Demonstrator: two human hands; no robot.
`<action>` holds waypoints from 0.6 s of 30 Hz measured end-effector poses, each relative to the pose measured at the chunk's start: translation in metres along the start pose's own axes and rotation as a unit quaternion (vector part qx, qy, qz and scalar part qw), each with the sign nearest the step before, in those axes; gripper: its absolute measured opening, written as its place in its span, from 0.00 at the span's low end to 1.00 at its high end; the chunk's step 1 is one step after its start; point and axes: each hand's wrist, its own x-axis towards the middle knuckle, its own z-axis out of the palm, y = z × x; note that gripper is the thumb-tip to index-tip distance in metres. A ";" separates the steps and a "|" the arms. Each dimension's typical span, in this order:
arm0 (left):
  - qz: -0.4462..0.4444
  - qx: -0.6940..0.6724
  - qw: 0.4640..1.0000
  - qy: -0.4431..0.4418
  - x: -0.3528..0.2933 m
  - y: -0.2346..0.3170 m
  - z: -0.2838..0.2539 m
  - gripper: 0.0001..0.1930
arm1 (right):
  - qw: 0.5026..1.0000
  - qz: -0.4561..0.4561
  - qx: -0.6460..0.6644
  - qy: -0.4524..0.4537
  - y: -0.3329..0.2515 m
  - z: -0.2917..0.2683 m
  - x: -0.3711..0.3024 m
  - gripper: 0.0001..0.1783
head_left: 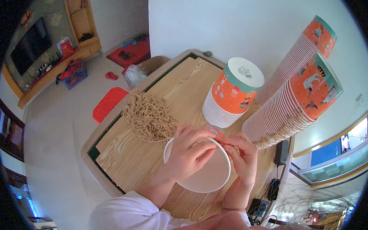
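A white-lined paper bucket [206,174] sits tilted on the table in front of me, its mouth towards me. My left hand [191,149] reaches across the opening, its closed fingers gripping the far rim. At the right of that rim, my right hand [242,153] is closed in a pinch, the fingertips of both hands almost meeting. A bit of orange shows between them; what the right fingertips pinch is hidden. Beyond my left hand lies a tangled heap of tan twine [149,117]. An upside-down stack of orange and green paper buckets [233,94] stands just past my hands.
Two taller leaning stacks of paper buckets, a nearer one [292,102] and a farther one [297,58], stand at the right by the wall. More tan twine [287,128] hangs over the nearer one. Black power adapters [259,207] and cables lie along the table's right edge.
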 end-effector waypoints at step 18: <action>-0.182 -0.069 0.955 -0.223 -0.017 -0.019 -0.013 0.06 | 0.988 0.124 -0.085 -0.019 0.009 0.014 0.003 0.04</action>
